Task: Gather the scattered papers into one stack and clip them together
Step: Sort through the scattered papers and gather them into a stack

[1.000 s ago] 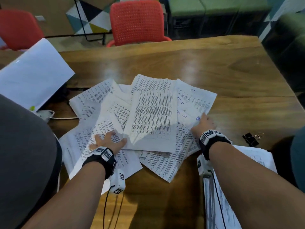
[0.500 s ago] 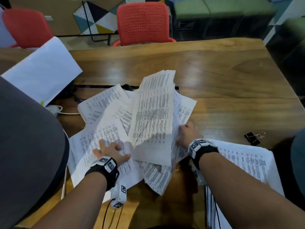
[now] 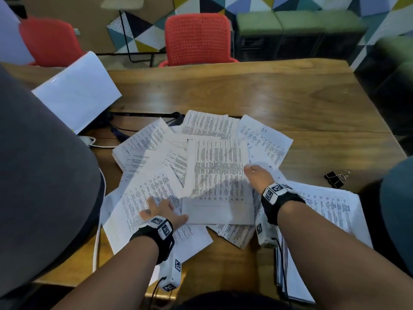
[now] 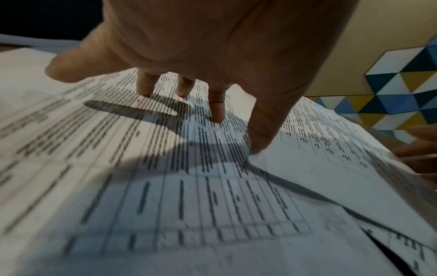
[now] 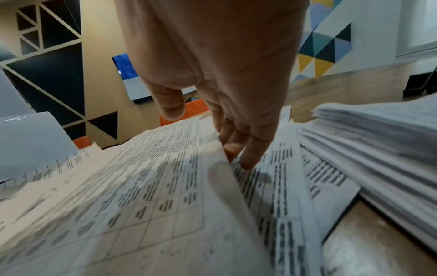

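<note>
Several printed sheets, the scattered papers (image 3: pixel 216 175), lie fanned and overlapping in the middle of the wooden table (image 3: pixel 268 97). My left hand (image 3: pixel 161 211) lies flat on the lower-left sheets. In the left wrist view its fingers (image 4: pixel 216 110) are spread, with the tips pressing the paper (image 4: pixel 165 205). My right hand (image 3: pixel 257 173) is at the right edge of the top sheet. In the right wrist view its straight fingers (image 5: pixel 246 158) reach under that sheet's raised edge (image 5: pixel 222 168), and the thumb stays above it, off the paper. A black binder clip (image 3: pixel 334 179) lies apart on the table, to the right.
A thick, squared stack of printed paper (image 3: pixel 335 211) sits under my right forearm. A blank white sheet (image 3: pixel 76 95) stands tilted at far left, with a white cable (image 3: pixel 89 140) below it. Red chairs (image 3: pixel 197 39) stand beyond the far edge. A dark grey shape (image 3: pixel 44 175) fills the left side.
Half a second ago my right hand held the right-hand sheets raised and pushed leftward. They now lie flat and fanned again, and the hand has moved back right. My left hand has stayed pressing.
</note>
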Tool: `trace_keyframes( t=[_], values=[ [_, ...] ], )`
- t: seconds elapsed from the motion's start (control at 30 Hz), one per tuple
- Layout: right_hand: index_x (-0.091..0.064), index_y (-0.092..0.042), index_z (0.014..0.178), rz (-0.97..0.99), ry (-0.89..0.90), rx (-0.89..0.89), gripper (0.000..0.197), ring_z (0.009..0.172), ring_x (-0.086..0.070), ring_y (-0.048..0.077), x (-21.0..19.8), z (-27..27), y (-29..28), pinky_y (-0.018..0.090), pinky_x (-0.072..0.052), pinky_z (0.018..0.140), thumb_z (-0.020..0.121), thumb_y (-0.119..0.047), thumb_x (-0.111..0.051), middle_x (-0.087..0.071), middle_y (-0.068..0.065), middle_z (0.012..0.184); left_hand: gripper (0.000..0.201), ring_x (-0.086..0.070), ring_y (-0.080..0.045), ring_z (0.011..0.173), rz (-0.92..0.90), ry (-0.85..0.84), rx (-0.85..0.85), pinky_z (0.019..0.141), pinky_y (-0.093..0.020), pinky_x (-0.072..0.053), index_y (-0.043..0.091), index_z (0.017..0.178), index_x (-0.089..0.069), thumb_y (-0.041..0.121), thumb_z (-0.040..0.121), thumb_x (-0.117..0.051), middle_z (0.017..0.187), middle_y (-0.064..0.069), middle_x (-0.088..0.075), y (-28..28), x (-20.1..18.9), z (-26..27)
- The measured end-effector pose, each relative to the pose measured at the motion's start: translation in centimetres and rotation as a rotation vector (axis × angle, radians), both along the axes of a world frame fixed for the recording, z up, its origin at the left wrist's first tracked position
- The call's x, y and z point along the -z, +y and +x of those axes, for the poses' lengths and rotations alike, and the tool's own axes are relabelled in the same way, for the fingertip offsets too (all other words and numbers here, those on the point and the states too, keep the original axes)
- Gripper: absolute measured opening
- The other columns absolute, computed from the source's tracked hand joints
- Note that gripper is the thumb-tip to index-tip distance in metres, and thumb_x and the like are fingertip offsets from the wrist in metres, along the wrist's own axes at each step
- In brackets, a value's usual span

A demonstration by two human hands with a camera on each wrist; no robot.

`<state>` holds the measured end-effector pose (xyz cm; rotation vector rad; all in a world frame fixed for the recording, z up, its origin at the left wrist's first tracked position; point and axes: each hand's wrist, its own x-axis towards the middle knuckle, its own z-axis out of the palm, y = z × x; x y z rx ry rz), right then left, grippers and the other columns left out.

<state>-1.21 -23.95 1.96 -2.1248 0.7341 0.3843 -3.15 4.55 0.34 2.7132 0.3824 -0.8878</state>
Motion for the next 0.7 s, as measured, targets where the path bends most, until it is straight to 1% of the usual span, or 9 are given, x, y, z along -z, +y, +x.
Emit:
trace_keyframes(
  t=[0.07,0.17,0.27,0.37,0.43,0.5,0.57,0.63,0.7],
  values=[
    [-0.041,-0.022,0.086,0.006,0.02,0.005,0.014,0.073,-0.046,0.019,0.0,-0.4,0.8,0.025,-0.036,0.071,0.088,-0.035,-0.047,-0.043,0.002,0.075,0.058,-0.036,-0.036,0.126,0.016,-0.019,0.006,0.1,-0.044,-0.039,0.029,0.117,-0.049,0.059,0.07,-0.064,0.144,-0.006,-0.027,0.0,0.0,-0.3],
    [-0.045,-0.01,0.121,-0.001,0.012,0.022,0.036,0.088,-0.057,0.025,1.0,-0.8,1.6,0.028,-0.046,0.076,0.087,-0.015,-0.054,-0.059,0.01,0.094,0.055,-0.038,-0.035,0.124,-0.016,-0.136,-0.137,0.1,-0.045,-0.039,0.026,0.13,-0.043,0.036,0.08,-0.064,0.137,-0.01,-0.036,1.3,-0.3,0.0],
    [-0.055,-0.011,0.103,-0.083,-0.053,-0.023,0.017,0.102,-0.056,0.025,0.6,-0.6,2.4,0.028,-0.04,0.079,0.088,-0.006,-0.048,-0.06,0.011,0.093,0.078,-0.026,-0.037,0.136,0.036,-0.132,-0.289,0.111,-0.049,-0.028,0.025,0.144,-0.031,0.039,0.078,-0.07,0.149,-0.014,-0.025,4.4,-0.1,0.4],
    [-0.057,-0.001,0.12,-0.1,-0.107,-0.113,0.031,0.112,-0.056,0.034,-0.6,-0.3,3.3,0.031,-0.044,0.086,0.09,-0.007,-0.051,-0.061,0.018,0.117,0.112,-0.028,-0.04,0.137,0.126,-0.065,-0.344,0.11,-0.051,-0.03,0.022,0.147,-0.023,0.064,0.059,-0.076,0.149,-0.018,-0.024,7.3,0.0,0.4],
    [-0.056,0.004,0.12,-0.08,-0.073,-0.196,0.032,0.11,-0.057,0.033,-1.0,-0.4,4.2,0.033,-0.045,0.09,0.09,-0.008,-0.054,-0.061,0.019,0.116,0.121,-0.03,-0.042,0.136,0.091,-0.091,-0.419,0.108,-0.054,-0.033,0.022,0.148,-0.016,0.06,0.053,-0.083,0.148,-0.02,-0.026,8.1,-0.3,0.3],
    [-0.061,0.003,0.108,-0.038,-0.027,-0.268,0.027,0.1,-0.061,0.031,-0.7,-0.7,5.1,0.032,-0.048,0.083,0.086,-0.012,-0.06,-0.064,0.016,0.103,0.127,-0.034,-0.044,0.134,-0.001,-0.133,-0.517,0.105,-0.055,-0.037,0.024,0.151,-0.006,0.044,0.056,-0.088,0.15,-0.022,-0.021,8.6,-0.3,0.3],
    [-0.063,0.005,0.104,-0.025,0.007,-0.344,0.029,0.099,-0.061,0.031,-0.2,-1.0,6.2,0.031,-0.047,0.08,0.086,-0.018,-0.062,-0.064,0.017,0.1,0.122,-0.041,-0.043,0.13,-0.122,-0.215,-0.603,0.103,-0.051,-0.041,0.02,0.152,-0.006,0.022,0.062,-0.089,0.147,-0.023,-0.027,8.8,-0.1,0.2],
    [-0.061,0.003,0.106,0.001,0.038,-0.431,0.029,0.102,-0.06,0.031,0.0,-1.2,7.4,0.03,-0.047,0.081,0.091,-0.021,-0.058,-0.064,0.018,0.106,0.099,-0.053,-0.041,0.117,-0.242,-0.327,-0.661,0.093,-0.046,-0.048,0.019,0.149,-0.017,0.002,0.072,-0.077,0.135,-0.023,-0.046,9.1,0.4,0.1],
    [-0.058,-0.007,0.096,-0.03,0.046,-0.517,0.017,0.092,-0.057,0.025,0.1,-1.2,8.5,0.023,-0.044,0.067,0.093,-0.023,-0.054,-0.061,0.011,0.097,0.077,-0.059,-0.038,0.105,-0.352,-0.384,-0.7,0.082,-0.04,-0.05,0.023,0.145,-0.029,-0.003,0.081,-0.063,0.123,-0.018,-0.057,9.5,0.8,0.2]
  ],
)
